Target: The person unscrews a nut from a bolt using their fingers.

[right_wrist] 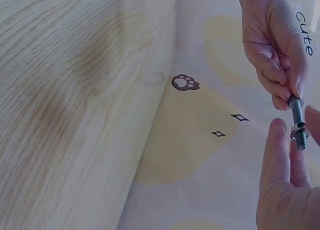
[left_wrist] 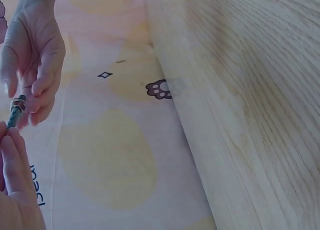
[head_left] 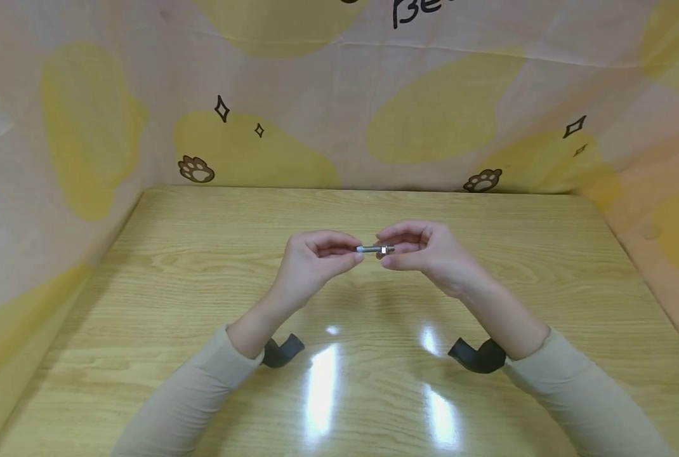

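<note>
A metal bolt (head_left: 370, 249) lies level between the two hands in the head view, held above the table. My left hand (head_left: 307, 263) pinches one end of it between thumb and fingertips. A shiny nut (head_left: 384, 250) sits round the bolt close to its other, threaded end. My right hand (head_left: 439, 257) is around that end, its thumb and fingers spread on either side of the nut. In the right wrist view a gap shows between the right fingertips (right_wrist: 278, 124) and the nut (right_wrist: 299, 132). The left fingers hide the bolt's gripped end.
Below the hands is a wood-grain table (head_left: 202, 317) with bright reflections. A patterned cloth (head_left: 345, 114) stands along its back and sides. Black curved pieces (head_left: 283, 351) jut from both wrists, near the sleeve cuffs.
</note>
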`<state>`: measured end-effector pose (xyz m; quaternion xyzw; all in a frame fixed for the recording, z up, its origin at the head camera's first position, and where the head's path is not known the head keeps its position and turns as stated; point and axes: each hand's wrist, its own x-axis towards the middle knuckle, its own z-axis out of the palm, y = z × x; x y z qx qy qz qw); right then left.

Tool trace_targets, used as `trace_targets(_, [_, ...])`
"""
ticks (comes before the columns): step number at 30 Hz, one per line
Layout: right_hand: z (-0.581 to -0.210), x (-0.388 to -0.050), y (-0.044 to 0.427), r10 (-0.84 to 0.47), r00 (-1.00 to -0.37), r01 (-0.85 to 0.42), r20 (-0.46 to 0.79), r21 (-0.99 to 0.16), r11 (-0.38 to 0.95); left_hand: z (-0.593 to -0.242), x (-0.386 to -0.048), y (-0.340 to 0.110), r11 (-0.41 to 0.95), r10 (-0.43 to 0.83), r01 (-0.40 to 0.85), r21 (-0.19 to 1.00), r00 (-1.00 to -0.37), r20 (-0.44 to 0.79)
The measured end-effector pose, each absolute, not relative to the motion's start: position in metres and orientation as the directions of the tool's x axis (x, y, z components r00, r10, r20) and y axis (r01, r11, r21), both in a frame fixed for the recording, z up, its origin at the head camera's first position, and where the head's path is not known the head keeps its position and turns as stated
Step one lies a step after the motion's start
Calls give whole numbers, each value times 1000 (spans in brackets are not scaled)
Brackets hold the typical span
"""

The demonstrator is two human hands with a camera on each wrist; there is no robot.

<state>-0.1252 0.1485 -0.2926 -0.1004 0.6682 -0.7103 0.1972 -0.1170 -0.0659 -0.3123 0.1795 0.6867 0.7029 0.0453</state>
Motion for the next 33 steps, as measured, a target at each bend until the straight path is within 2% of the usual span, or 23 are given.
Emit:
trace_targets(6, [-293, -127, 147, -404, -898, 185, -173, -983, 9, -314, -117, -65, -56, 306, 182, 982, -933, 190])
trace_targets(13, [-295, -126, 150, -414, -903, 125, -112, -992, -5, -316, -118, -65, -61, 311, 185, 981, -930, 195])
trace_targets(20, [-295, -125, 148, -413, -900, 159, -141, -987, -9, -315, -117, -65, -60, 304, 183, 981, -933, 193])
trace_targets(28, [-295, -124, 150, -407, -906, 120, -115, -993, 15, -315, -117, -65, -74, 308, 181, 981, -931, 196])
trace_targets(33, [-296, -124, 149, -425, -896, 144, -127, -989, -9, -316, -117, -65, -77, 307, 180, 981, -931, 195])
